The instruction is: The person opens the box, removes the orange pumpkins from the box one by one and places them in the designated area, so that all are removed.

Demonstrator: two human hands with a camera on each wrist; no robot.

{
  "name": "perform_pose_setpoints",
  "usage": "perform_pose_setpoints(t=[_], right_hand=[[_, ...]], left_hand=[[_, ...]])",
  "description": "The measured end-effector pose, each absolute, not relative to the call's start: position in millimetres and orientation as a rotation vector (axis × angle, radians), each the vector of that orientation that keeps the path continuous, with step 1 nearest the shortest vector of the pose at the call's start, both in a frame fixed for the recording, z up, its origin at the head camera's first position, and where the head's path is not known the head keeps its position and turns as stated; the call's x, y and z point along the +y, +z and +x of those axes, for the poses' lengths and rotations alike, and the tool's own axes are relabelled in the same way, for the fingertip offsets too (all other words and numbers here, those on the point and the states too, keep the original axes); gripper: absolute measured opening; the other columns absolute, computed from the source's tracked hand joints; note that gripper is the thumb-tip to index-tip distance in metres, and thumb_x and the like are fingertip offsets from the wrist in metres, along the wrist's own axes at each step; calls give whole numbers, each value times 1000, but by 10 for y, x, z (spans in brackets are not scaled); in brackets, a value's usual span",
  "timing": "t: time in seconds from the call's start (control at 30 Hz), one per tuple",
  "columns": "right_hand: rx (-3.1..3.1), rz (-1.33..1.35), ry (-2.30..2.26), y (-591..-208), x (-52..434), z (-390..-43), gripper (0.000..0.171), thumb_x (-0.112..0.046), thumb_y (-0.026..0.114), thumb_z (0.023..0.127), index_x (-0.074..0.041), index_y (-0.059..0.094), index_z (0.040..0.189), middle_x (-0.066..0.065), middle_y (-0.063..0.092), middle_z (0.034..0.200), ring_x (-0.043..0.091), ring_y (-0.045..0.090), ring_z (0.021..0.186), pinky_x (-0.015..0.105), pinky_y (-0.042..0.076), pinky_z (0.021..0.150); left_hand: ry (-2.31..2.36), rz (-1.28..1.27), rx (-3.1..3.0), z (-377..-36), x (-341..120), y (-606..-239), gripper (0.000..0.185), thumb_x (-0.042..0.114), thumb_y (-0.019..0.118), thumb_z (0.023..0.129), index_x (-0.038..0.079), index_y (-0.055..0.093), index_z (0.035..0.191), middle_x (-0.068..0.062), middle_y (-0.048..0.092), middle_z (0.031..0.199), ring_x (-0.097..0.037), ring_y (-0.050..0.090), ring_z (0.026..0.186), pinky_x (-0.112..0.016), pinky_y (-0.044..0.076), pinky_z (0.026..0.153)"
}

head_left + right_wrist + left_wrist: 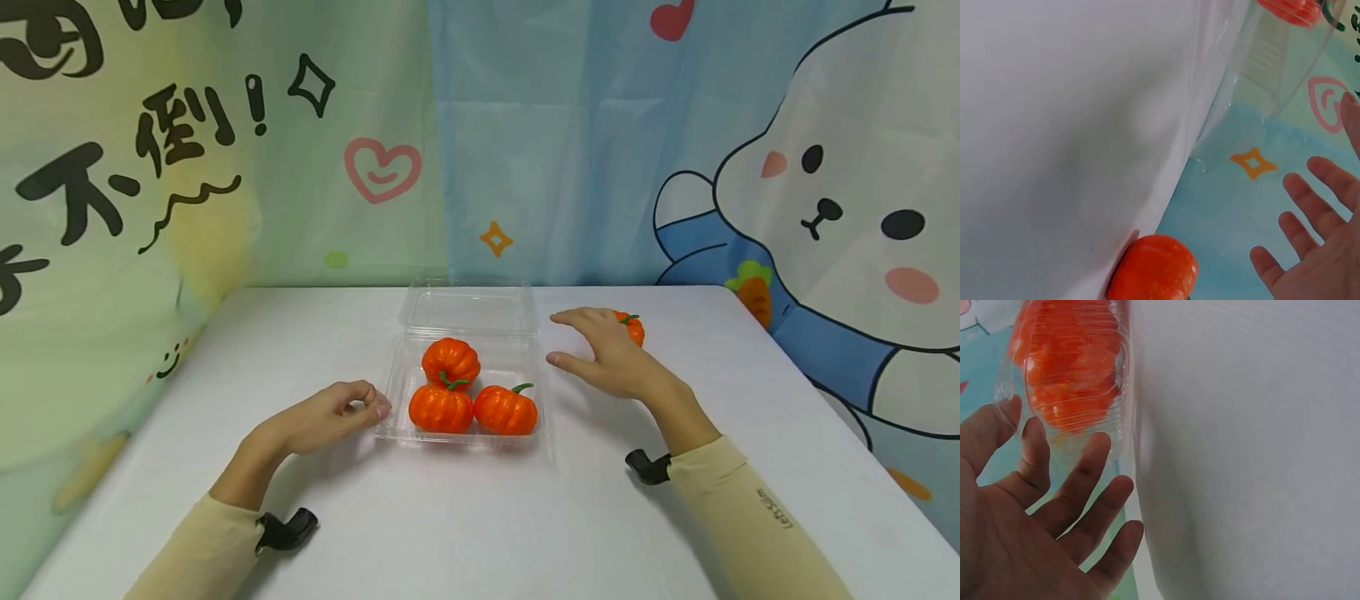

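A clear plastic clamshell container (pixel 467 440) lies on the table with its lid (pixel 471 308) folded back. Inside sit three small orange toy pumpkins with green stems: one behind (pixel 452 360), one at front left (pixel 441 408) and one at front right (pixel 506 410). My left hand (pixel 330 417) pinches the container's left edge between thumb and index finger, its other fingers spread in the left wrist view. Fingers spread and holding nothing, my right hand (pixel 611 358) hovers right of the container. Another pumpkin (pixel 634 329) stands just beyond it, partly hidden by the hand.
The white table (pixel 480 525) runs back to a printed curtain (pixel 540 167) with cartoon drawings. Black wrist mounts (pixel 288 530) are strapped over both light sleeves.
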State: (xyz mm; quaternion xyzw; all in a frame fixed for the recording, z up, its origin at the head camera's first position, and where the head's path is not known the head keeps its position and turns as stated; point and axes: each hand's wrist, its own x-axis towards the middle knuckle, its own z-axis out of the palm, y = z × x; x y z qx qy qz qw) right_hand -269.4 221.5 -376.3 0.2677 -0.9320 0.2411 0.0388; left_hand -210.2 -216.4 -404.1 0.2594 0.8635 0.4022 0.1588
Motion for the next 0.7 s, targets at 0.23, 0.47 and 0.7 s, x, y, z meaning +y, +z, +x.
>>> perform_pose_setpoints(t=[0.23, 0.47, 0.7], right_hand=[[-2858, 866, 761, -3786, 2120, -2688, 63, -48, 69, 96, -16, 53, 148, 11, 48, 153, 35, 33, 145, 65, 31, 114], [-2902, 900, 834, -3782, 2043, -2654, 65, -54, 70, 94, -20, 54, 147, 3, 54, 148, 28, 40, 141, 60, 39, 111], [-2880, 957, 874, -3780, 2003, -2632, 64, -53, 72, 92, -20, 56, 145, -1, 59, 142, 23, 43, 138, 56, 40, 112]], left_hand=[[1156, 752, 2472, -2096, -2167, -4038, 21, 27, 58, 106, 13, 57, 91, -8, 70, 122, -24, 64, 116, -30, 50, 92], [1155, 741, 2471, -2086, -2171, -4040, 21, 27, 57, 107, 13, 57, 91, -7, 70, 123, -24, 63, 117, -31, 50, 94], [1146, 727, 2468, -2078, -2162, -4028, 22, 29, 57, 107, 13, 57, 92, -8, 69, 125, -25, 63, 120, -34, 51, 97]])
